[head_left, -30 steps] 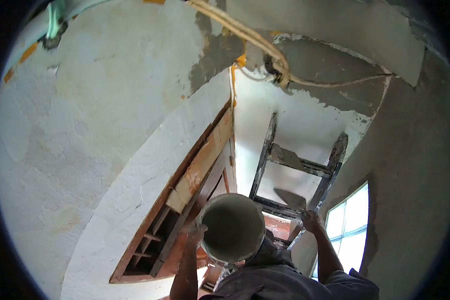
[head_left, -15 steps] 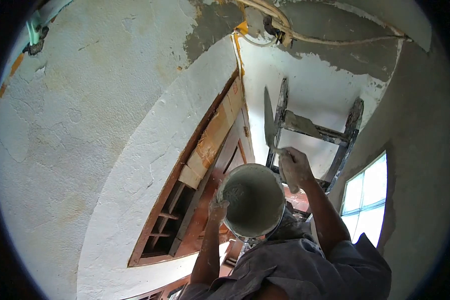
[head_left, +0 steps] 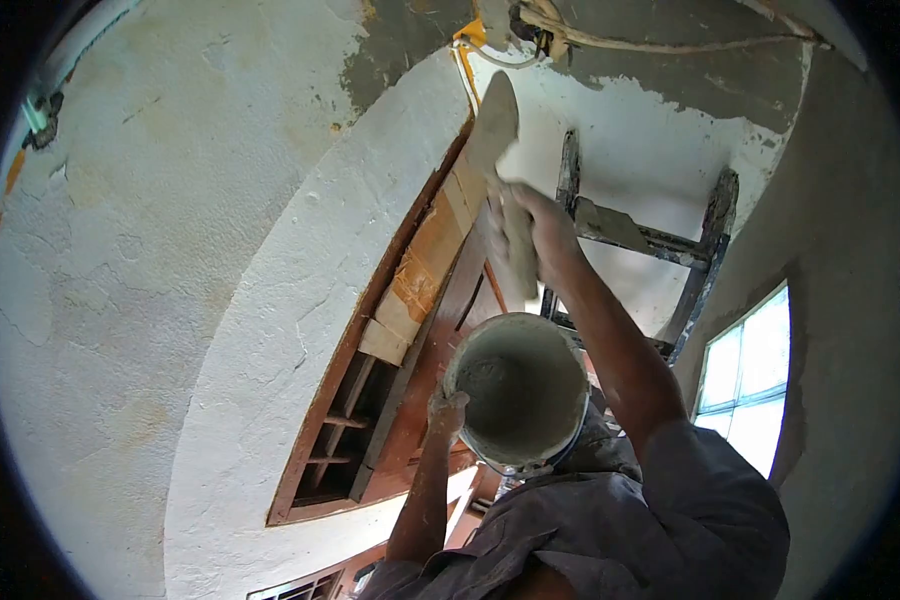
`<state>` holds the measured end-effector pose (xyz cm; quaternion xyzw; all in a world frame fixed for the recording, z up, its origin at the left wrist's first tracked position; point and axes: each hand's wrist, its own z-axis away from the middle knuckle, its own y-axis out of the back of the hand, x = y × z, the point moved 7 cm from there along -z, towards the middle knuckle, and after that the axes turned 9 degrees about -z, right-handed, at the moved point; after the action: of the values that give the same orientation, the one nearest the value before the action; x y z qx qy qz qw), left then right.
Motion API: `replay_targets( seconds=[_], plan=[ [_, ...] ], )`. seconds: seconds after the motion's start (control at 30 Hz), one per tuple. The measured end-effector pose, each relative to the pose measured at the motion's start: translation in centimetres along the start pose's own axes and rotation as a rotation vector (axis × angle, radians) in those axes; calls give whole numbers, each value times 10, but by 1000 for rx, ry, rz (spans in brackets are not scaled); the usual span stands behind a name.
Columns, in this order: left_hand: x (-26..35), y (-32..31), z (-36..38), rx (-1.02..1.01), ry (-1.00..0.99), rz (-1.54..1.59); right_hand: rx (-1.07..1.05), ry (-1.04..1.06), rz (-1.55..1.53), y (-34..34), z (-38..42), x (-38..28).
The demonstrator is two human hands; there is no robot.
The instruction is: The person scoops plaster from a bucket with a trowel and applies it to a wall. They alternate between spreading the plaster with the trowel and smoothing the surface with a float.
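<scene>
A mortar-smeared trowel [head_left: 494,125] is raised above the bucket, its blade pointing up. My right hand [head_left: 538,228] is wrapped round its handle, slightly blurred. In front of my chest is a bucket [head_left: 560,395], tilted so that its mouth faces me, with grey wet mortar [head_left: 487,383] inside on its left part. My left hand [head_left: 448,408] grips the bucket's left rim, with the thumb over the edge.
A worn ladder [head_left: 705,255] stands ahead on the right. To the left are a wooden frame [head_left: 315,445] with cardboard [head_left: 410,300] in it and a rough white wall [head_left: 170,250]. Cables [head_left: 660,46] hang overhead near a bare grey patch; a bright window [head_left: 745,380] is at right.
My right hand has lifted the trowel up and to the left, away from the ladder, and turned its blade so that more of the flat shows. The bucket has shifted slightly right.
</scene>
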<state>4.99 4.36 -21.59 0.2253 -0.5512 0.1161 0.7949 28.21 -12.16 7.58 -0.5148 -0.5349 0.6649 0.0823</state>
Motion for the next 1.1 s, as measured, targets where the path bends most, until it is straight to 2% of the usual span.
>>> replay_targets(
  seconds=[0.2,0.37,0.47,0.73,0.83,0.87,1.1],
  plan=[
    [21,0,21,-7,20,18,-36,24,-164,-29,-100,-23],
    [21,16,39,96,56,-17,4,57,-250,-45,-126,-40],
    [23,19,45,104,56,-14,-81,35,-329,-51,-138,-49],
    [22,17,38,125,57,-90,-89,39,-321,-66,-140,-53],
    [-3,18,20,111,57,-67,-124,-4,-365,-77,-130,-46],
    [-6,18,18,100,43,-59,-64,2,-337,-78,-125,-44],
    [14,10,29,62,17,18,-128,-48,-329,-94,-101,-24]
  ],
)
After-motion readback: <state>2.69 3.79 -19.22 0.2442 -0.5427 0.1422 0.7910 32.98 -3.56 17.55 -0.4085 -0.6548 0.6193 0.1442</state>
